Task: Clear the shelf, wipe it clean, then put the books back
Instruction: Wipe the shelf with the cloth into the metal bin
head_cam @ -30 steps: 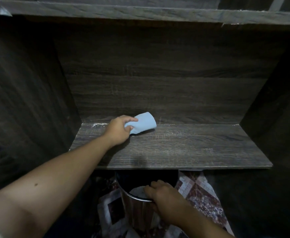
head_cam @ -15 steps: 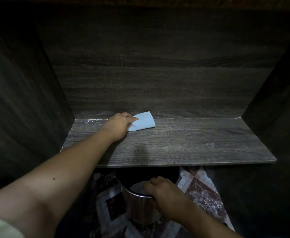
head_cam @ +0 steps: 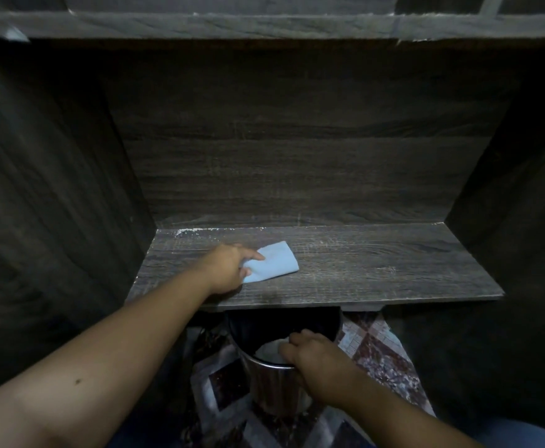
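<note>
The dark wood shelf (head_cam: 378, 273) holds no books in this view. White dust lies along its back edge, mostly at the back left corner (head_cam: 197, 230). My left hand (head_cam: 227, 270) grips a folded light blue cloth (head_cam: 272, 261) that lies flat on the left half of the shelf board. Below the shelf's front edge, my right hand (head_cam: 316, 360) holds the rim of a shiny metal bin (head_cam: 264, 379) that stands on the floor.
Dark wood side walls close the shelf at left (head_cam: 54, 189) and right (head_cam: 516, 189), with a back panel (head_cam: 297, 156) behind and another shelf board (head_cam: 264, 25) above. The floor (head_cam: 378, 347) under the shelf has patterned tiles.
My left hand has drawn the cloth from the back of the shelf toward the front. My right hand has stayed on the bin's rim.
</note>
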### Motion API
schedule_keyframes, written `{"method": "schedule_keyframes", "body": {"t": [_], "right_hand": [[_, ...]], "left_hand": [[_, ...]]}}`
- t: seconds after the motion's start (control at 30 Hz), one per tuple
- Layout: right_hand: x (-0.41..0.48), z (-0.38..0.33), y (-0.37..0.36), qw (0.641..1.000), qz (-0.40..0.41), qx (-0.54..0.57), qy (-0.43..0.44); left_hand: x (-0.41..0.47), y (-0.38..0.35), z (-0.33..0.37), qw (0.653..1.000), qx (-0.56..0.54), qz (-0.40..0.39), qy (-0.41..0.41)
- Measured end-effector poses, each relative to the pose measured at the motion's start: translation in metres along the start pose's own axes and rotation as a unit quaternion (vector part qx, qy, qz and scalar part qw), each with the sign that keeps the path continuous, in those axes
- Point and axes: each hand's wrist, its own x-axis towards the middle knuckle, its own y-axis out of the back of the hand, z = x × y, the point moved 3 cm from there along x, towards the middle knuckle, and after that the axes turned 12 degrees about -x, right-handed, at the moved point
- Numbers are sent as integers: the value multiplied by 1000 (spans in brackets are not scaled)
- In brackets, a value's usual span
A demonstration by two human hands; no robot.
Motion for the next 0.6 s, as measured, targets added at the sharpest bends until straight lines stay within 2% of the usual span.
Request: {"method": "schedule_keyframes", "body": {"t": [0.4,0.6], "right_hand": [[-19,-15,22,1000,-14,-23,-1],[-23,-21,29,1000,-19,-17,12]], "left_hand": [[-67,-9,26,999,-6,8,-34],[-81,-8,30,998,-60,-25,-15]]}}
